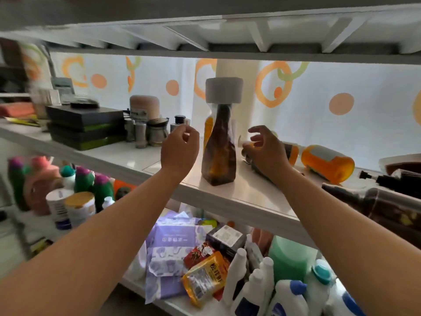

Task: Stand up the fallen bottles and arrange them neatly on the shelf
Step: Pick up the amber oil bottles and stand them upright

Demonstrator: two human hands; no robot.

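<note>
White shelf (136, 156) holds upright bottle (219, 153) between left hand (180, 149) and right hand (266, 153), fingers (181, 132) loose and empty, right half-hiding fallen bottle (293, 153).

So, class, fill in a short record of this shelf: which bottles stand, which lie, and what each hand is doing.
Standing: grey-capped bottle, mid shelf
Lying: orange bottle; dark bottle at front right
Left hand: loosely curled, holding nothing
Right hand: open over a third fallen bottle
</note>
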